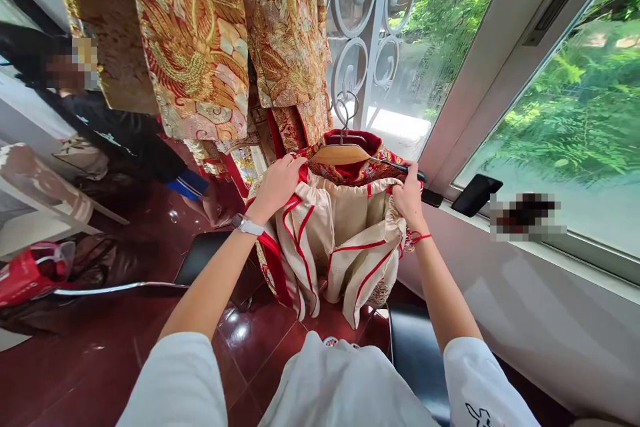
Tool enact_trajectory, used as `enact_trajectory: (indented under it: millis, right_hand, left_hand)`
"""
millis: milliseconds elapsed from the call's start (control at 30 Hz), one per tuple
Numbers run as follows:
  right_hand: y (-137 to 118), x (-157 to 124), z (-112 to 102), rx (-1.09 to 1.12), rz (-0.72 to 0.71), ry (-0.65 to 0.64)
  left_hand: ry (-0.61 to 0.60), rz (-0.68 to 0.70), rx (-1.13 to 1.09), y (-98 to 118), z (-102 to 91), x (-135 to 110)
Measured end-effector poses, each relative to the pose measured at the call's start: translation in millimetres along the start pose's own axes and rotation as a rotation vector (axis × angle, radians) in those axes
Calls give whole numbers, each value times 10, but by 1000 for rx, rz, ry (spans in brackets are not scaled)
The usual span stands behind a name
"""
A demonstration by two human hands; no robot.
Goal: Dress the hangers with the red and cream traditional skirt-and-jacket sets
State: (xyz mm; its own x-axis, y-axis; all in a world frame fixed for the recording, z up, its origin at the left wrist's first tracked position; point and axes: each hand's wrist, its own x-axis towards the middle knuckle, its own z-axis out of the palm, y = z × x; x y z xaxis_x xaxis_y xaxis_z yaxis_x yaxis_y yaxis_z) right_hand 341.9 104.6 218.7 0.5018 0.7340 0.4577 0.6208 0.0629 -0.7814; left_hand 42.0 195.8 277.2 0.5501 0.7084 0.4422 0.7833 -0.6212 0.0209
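A cream satin garment with red piping (320, 213) hangs in front of me, its gathered top edge stretched between both hands. My left hand (279, 185) is closed on that edge at the left, near the end of a wooden hanger (341, 155). On the other side my right hand (409, 197) grips the right end of the edge, its fingers by the black tip of the hanger. Behind the hanger shows a red and gold embroidered garment (355, 175), with metal hooks (345, 113) above. My fingertips are partly hidden by the cloth.
Gold embroidered garments (195, 47) hang at the upper left. Phones (477, 195) lie on the windowsill at right. A black chair seat (417, 353) is below my right arm, another (205, 257) at left. A person in dark clothes (120, 130) is at far left, near a red bag (35, 273).
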Motion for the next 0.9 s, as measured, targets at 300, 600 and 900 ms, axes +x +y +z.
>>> enact_trajectory:
  millis: [300,600,900]
  right_hand:
    - [492,-35,-568,24,128,-183]
    - [872,-374,-567,-306,342,-263]
    - [596,297,-1016,244,667,-380]
  left_hand:
    - [-8,57,-208,-93,157,-9]
    - [-12,69,-361,-117,194,-57]
    - [-52,141,-363,-184,196,15]
